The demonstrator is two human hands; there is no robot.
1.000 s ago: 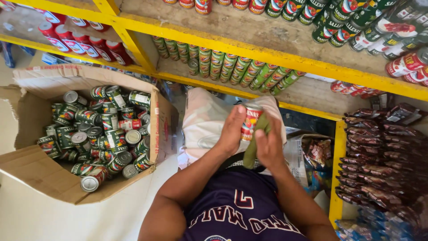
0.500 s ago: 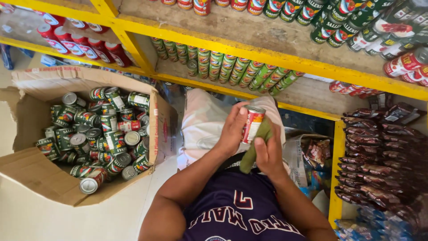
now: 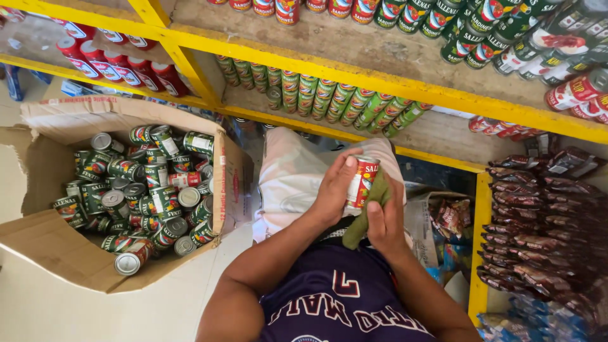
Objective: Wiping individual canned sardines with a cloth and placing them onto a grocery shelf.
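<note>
Yellow-framed shelving, largest item, spans the top of the view; its upper tier carries rows of red-labelled and green-labelled tins, its lower tier a row of green tins lying on their sides, and at far left a group of red-capped bottles. Open cardboard box, on the floor at left, flaps spread, filled with a loose heap of green and red tins, some upright, some tipped; one silver-ended tin lies on the front flap. Stacked dark-red foil packets, right side, beside the yellow upright. Pale cloth-covered lap or bundle, centre, under the hands; which of the two cannot be told. Person's purple jersey, bottom centre. Left hand, grip clenched around a red-and-white labelled can, fingers wrapped over its left side and top rim; the can is held upright over the pale cloth, just below the lower shelf, well apart from the box. Right hand, grip closed on an olive-green rag, which is pressed against the can's right side and hangs down between the two wrists.
</note>
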